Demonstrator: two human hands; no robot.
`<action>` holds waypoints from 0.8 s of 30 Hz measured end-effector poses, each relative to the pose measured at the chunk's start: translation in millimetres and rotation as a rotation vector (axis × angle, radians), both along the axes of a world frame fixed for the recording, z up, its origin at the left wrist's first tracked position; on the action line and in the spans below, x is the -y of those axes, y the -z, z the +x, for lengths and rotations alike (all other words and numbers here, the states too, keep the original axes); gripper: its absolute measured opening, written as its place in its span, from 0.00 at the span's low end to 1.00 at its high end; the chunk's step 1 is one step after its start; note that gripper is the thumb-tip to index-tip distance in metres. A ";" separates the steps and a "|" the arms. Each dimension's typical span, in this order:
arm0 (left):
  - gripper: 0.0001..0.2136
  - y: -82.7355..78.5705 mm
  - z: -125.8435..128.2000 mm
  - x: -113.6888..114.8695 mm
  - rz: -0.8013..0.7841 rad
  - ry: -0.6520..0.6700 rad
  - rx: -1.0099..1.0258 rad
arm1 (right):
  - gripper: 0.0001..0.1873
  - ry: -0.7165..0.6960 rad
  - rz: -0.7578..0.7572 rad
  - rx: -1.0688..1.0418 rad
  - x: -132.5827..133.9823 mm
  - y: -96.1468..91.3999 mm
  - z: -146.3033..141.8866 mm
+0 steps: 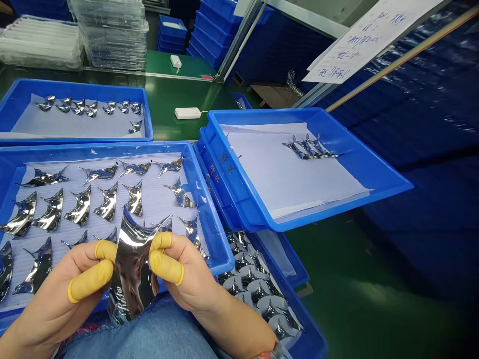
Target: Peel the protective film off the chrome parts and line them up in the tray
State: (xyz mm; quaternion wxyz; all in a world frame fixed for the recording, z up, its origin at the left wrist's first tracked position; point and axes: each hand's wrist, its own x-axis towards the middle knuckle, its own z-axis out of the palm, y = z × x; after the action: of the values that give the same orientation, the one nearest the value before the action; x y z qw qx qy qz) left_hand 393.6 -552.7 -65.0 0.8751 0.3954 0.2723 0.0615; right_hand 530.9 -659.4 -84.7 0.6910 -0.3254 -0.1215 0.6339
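Note:
My left hand [67, 289] and my right hand [187, 279] both pinch one shiny chrome curved part [132, 271] over my lap, with yellow finger cots on thumbs and forefingers. The part carries lettering near its lower end. Just beyond it lies a blue tray [209, 209] lined with white sheet and filled with several similar chrome parts [80, 207] laid in rows.
A tilted blue tray [374, 169] on the right holds a few chrome parts [310, 148]. Another blue tray [147, 107] at the back left has a row of parts. A lower tray [310, 344] by my right wrist is packed with parts. Clear tray stacks [112, 35] stand behind on the green bench.

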 end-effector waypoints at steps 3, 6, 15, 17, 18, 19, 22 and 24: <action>0.13 2.6 -3.8 -0.3 -0.033 0.036 -0.014 | 0.17 -0.021 0.023 0.008 -0.3 0.1 0.8; 0.12 6.7 -8.0 0.2 -0.056 0.023 -0.046 | 0.15 -0.017 0.070 0.053 0.6 0.4 2.8; 0.08 5.4 -15.2 0.9 -0.020 -0.037 0.001 | 0.14 0.053 0.042 0.296 5.3 -5.3 6.4; 0.07 6.5 -18.4 -0.1 -0.028 -0.008 0.000 | 0.14 0.037 0.032 0.323 5.4 -8.1 6.6; 0.06 7.1 -19.6 -0.4 -0.027 0.004 -0.006 | 0.15 0.030 0.027 0.334 5.5 -9.6 6.8; 0.07 7.5 -20.2 -0.4 -0.026 0.008 -0.012 | 0.15 0.030 0.015 0.347 5.6 -10.9 7.1; 0.06 6.0 -18.9 1.0 -0.001 -0.028 -0.022 | 0.16 0.023 -0.013 0.362 5.9 -14.0 9.3; 0.05 3.0 -16.3 2.0 -0.003 -0.034 -0.021 | 0.16 0.003 -0.009 0.298 5.6 -15.1 11.6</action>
State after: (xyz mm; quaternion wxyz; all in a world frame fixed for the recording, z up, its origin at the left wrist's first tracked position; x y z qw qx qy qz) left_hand 377.4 -554.7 -68.1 0.8716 0.3899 0.2882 0.0719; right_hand 542.5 -664.9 -69.7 0.6650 -0.4192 -0.2192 0.5780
